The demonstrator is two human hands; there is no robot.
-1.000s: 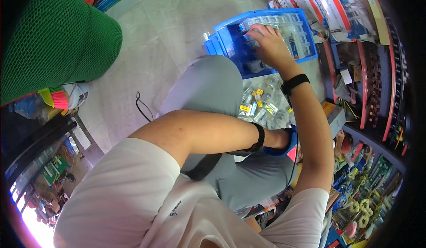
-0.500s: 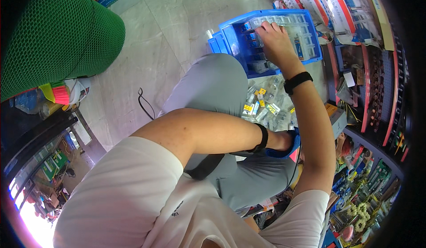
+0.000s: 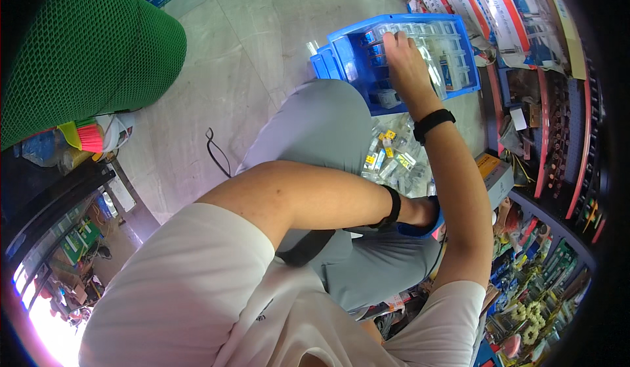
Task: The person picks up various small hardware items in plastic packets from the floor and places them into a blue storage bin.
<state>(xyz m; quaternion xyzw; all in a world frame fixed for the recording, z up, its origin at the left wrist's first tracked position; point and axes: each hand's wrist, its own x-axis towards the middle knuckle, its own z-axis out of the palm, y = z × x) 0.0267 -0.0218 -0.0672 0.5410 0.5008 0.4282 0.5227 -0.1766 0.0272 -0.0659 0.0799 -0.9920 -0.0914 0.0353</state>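
Observation:
My right hand [image 3: 407, 62], a black band at its wrist, reaches into a blue plastic bin [image 3: 338, 45]. Its fingers are closed at the top of a long clear plastic case [image 3: 433, 71], which leans among rows of clear small-parts boxes [image 3: 453, 32]. The palm and forearm hide part of the bin. My left forearm crosses over my raised knee, and my left hand [image 3: 415, 211] is by a blue item [image 3: 430, 219], perhaps a shoe. The left fingers are hidden. Between bin and left hand lie small clear packets [image 3: 394, 160] with yellow labels.
A green mesh roll [image 3: 92, 52] stands on the tiled floor at the left, beside a pink-bristled brush [image 3: 90, 137]. White and red packages [image 3: 499, 16] and a hanging-goods rack [image 3: 558, 130] line the right. A grey and yellow box [image 3: 493, 176] sits near my right elbow.
My right hand has shifted slightly and turned in the bin. The long clear case beside it now shows tilted. My left arm stays nearly still.

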